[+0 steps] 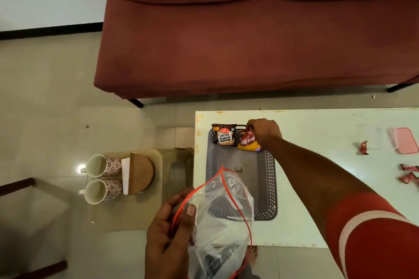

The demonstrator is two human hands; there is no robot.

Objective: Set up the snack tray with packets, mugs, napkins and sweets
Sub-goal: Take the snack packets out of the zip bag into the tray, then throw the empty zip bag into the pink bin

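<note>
A grey perforated tray (271,174) lies on the white table. At its far end rests a salted peanuts packet (224,136). Beside it is a yellow and red aloo bhujia packet (248,142), and my right hand (264,131) grips its top edge. My left hand (170,233) holds a clear zip bag (223,222) with a red seal open over the tray's near end; dark packets show inside it. Two floral mugs (102,179) stand on a stool at the left, next to a napkin holder (138,173). Red wrapped sweets (408,175) lie at the table's right.
A dark red sofa (249,41) stands beyond the white table (317,188). A clear container (369,137) and a pink lid (404,140) sit at the far right. The beige stool (127,210) is left of the table on a tiled floor.
</note>
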